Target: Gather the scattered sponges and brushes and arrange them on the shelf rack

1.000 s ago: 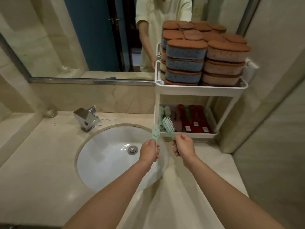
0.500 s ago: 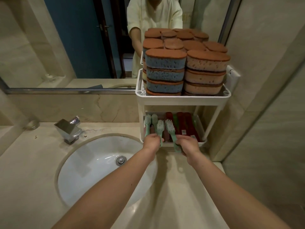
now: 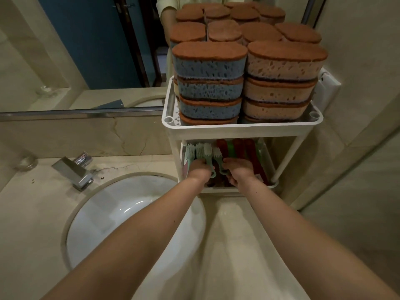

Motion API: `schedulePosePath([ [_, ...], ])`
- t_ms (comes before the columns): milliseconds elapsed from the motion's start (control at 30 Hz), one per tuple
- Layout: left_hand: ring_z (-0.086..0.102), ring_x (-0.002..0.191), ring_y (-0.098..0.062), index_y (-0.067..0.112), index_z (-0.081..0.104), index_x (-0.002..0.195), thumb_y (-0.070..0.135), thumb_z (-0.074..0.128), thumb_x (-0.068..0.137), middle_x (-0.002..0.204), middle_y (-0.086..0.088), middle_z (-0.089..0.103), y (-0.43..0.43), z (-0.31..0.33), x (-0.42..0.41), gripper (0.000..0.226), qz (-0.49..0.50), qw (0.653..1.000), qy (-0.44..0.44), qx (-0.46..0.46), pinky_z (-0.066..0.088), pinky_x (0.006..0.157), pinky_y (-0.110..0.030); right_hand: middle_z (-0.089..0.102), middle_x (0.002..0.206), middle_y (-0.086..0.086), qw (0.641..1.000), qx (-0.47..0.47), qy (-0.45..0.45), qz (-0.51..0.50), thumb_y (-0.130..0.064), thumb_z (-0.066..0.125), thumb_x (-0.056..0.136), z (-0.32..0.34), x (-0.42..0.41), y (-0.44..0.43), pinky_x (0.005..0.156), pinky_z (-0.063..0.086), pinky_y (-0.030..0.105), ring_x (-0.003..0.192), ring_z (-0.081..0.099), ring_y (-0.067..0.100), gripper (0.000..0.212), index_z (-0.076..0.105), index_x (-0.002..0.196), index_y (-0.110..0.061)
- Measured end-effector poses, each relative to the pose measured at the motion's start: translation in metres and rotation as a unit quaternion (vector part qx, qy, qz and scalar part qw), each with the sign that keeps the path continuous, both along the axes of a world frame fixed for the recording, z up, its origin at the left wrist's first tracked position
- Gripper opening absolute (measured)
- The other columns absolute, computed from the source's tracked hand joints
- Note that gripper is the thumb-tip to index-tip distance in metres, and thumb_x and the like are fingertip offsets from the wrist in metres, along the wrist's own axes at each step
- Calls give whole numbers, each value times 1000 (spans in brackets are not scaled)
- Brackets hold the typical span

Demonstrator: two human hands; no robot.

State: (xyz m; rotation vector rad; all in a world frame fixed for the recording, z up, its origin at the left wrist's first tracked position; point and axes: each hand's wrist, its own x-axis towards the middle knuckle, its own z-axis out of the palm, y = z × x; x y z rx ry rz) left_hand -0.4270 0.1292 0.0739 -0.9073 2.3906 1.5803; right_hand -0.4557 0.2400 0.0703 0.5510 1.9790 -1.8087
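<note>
Left hand [image 3: 199, 169] is curled round the handle of the left brush [image 3: 208, 156]. Right hand [image 3: 239, 169] is curled round the handle of the right brush [image 3: 218, 158]. Fingers are mostly hidden under the knuckles, so the tightness of the grip cannot be told. Both grips are closed, one brush each.

Handling, as judged: light, with a stiff plastic handle and springy bristles, not fragile. The smooth handle could slip if wet, but wetness cannot be told. A hold at mid-handle, as taken here, is judged best, since the head is left free.

Long axis of each brush runs front to back. Bristle heads are pointed away from the person, toward the rear of the rack. Handle ends are pointed at the front rim. Bristles appear to be faced up. The two brushes are held just beside each other and nearly parallel.

Both brushes are inside the lower tier [image 3: 238, 189] of the shelf rack [image 3: 238, 128]. They are placed between the parked mint brushes [image 3: 191, 151] on the left and the red brushes [image 3: 249, 152] on the right. Contact with the tier floor cannot be told.

Sponges [image 3: 210, 66] are stacked on the upper tier, blue left and tan right. The rack is stood on the counter [image 3: 238, 245], beside the sink [image 3: 129, 202].
</note>
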Motion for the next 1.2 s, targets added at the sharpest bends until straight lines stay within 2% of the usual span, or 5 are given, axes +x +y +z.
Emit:
schedulePosePath([
  [200, 59, 108, -28, 15, 62, 122, 12, 47, 93, 122, -11, 63, -3, -7, -7, 32, 31, 999, -6, -10, 51, 95, -41, 65, 84, 3, 999, 34, 12, 2, -7, 59, 91, -9, -17, -8, 37, 35, 18, 58, 50, 13, 20, 68, 98, -24],
  [400, 55, 76, -9, 34, 65, 117, 25, 50, 93, 93, 11, 58, 0, -9, -9, 30, -1, 999, 5, -48, 54, 72, -25, 63, 85, 1, 998, 48, 45, -24, -7, 56, 91, -21, -22, -4, 40, 40, 19, 65, 55, 13, 21, 68, 99, -22],
  [933, 62, 98, -30, 10, 68, 93, 15, 44, 96, 96, -10, 68, -7, -14, 0, 25, -47, 996, 16, -80, 49, 82, -32, 67, 89, 0, 958, 218, 130, 135, -18, 60, 88, -17, -13, 4, 61, 59, 34, 69, 65, 16, 20, 68, 106, -22],
  [1067, 59, 109, -31, 21, 63, 81, 7, 37, 97, 93, -9, 64, -7, -7, 9, 33, -81, 992, 13, -98, 40, 104, -40, 66, 102, 1, 951, 230, 152, 141, -17, 61, 87, -8, -4, 12, 67, 53, 28, 74, 62, 14, 25, 69, 110, -20],
  [1200, 49, 127, -26, 6, 63, 122, 1, 41, 95, 134, -12, 55, -3, -4, 20, 35, -11, 998, 56, 3, 37, 108, -31, 65, 90, -5, 960, 203, 162, 106, -18, 64, 83, -1, 12, 15, 73, 52, 29, 74, 60, 10, 19, 69, 101, -24],
])
